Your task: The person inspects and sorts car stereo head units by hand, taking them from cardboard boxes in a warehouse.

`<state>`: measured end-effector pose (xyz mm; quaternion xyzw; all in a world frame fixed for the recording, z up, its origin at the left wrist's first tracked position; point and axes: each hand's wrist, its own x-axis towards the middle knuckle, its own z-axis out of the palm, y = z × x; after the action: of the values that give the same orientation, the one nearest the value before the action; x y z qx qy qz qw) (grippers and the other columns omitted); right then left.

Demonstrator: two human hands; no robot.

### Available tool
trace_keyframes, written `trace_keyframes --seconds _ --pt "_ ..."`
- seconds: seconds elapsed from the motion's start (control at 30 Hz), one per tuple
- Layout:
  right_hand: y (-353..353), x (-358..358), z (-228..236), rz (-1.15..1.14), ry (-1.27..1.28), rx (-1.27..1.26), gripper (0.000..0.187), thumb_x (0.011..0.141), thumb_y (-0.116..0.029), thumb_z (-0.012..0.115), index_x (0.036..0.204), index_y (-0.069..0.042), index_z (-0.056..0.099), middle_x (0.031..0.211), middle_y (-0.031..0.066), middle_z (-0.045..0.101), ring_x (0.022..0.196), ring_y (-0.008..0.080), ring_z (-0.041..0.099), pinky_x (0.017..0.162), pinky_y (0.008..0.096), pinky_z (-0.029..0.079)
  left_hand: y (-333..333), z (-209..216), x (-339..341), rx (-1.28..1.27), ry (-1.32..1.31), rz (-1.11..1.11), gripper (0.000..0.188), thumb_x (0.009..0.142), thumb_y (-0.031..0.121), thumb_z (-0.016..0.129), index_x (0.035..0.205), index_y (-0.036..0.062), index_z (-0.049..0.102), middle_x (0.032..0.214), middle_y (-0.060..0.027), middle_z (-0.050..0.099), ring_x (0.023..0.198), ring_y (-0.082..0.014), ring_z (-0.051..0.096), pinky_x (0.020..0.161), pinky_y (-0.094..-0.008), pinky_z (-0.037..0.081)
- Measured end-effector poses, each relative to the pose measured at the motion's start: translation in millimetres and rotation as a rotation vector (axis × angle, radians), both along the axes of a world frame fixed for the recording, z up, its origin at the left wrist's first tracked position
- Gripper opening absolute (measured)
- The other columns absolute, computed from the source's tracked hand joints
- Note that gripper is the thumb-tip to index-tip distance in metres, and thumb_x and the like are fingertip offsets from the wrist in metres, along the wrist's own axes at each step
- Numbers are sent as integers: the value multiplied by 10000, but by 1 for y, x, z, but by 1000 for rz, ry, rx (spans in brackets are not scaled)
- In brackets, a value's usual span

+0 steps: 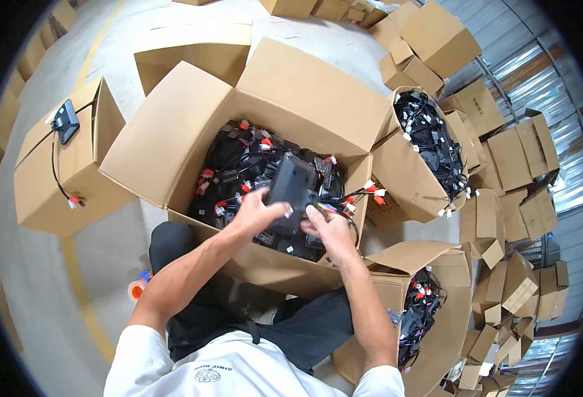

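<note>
Over a large open cardboard box (305,73), my two hands hold a black plastic device (291,187) with a cable and coloured wires at its right side. The fingers and thumb of my left hand (255,213) close round its lower left edge. My right hand (329,231) grips its lower right side, where the wires come out; its fingertips are partly hidden. Red and white connectors (373,190) hang at the cable ends. Beneath, the box is filled with similar black devices (235,159) and tangled cables with red and white plugs.
A closed carton (73,172) at left carries another black device (66,121) with its cable hanging down. More open boxes stand at right, one with black cabled parts (430,135), one with devices (417,317). Piled cartons (530,149) line the wall. An orange tape roll (136,290) lies on the floor.
</note>
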<state>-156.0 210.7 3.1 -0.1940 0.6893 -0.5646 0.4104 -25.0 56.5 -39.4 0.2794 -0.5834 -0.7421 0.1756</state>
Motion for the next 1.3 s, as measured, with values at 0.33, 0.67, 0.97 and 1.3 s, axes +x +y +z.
trace_keyframes --seconds 0.33,0.67,0.97,1.3 --pt "-17 -29 16 283 539 -264 1018 731 -294 879 1488 55 293 1512 242 360 1441 302 314 1198 386 228 -49 63 13 549 211 -150 379 862 271 680 1133 16 606 1012 -79 678 902 -203 669 867 -383 542" --pt "-59 -47 9 270 297 -76 566 842 -301 780 1246 52 601 1047 105 684 864 129 646 671 247 525 -119 48 20 487 296 55 428 912 319 637 1220 28 573 1121 -118 685 993 -230 677 905 -451 531" --pt "-112 6 4 569 -142 -133 334 868 -231 742 1094 4 669 868 26 678 729 86 615 659 249 497 -112 41 10 561 465 28 359 920 305 617 1150 29 610 1046 -100 690 945 -213 666 935 -394 511" --pt "-79 -65 -36 492 997 348 245 763 -181 727 966 -45 713 934 204 705 905 355 689 801 446 537 -156 -31 22 25 -381 -80 348 841 275 708 1057 13 630 844 -55 662 667 -132 625 599 -312 492"
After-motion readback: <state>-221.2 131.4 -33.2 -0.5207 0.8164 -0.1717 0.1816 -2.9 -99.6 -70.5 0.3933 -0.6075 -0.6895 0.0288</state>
